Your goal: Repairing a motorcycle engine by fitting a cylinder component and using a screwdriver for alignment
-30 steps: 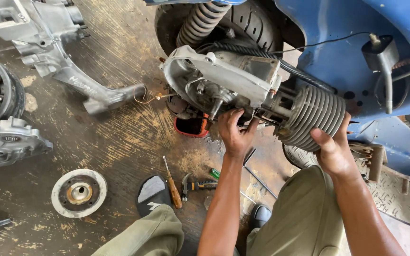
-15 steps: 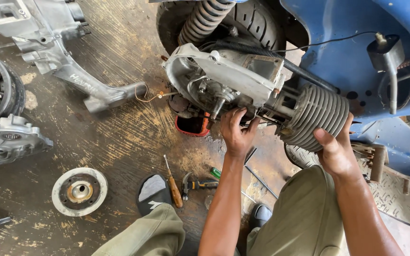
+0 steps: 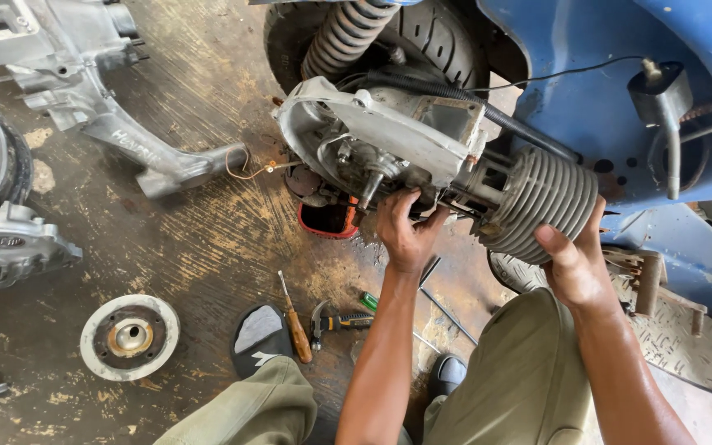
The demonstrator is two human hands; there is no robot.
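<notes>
Head view, left hand (image 3: pixel 406 233) fingers curled under engine case (image 3: pixel 389 136), right hand (image 3: pixel 574 264) fingers wrapped on finned cylinder (image 3: pixel 541 202)

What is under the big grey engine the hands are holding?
Under the engine sits a red tray on the stained floor. The left hand and engine cover most of it, so its contents cannot be seen. The right hand grips the ribbed cylinder.

Stained floor (image 3: pixel 208 247): screwdriver (image 3: pixel 296 323), disc (image 3: pixel 129 336)

Bright, even daylight; soft shadows under the engine (image 3: pixel 389 156); sharp focus throughout, slight wide-angle bending at the edges.
</notes>
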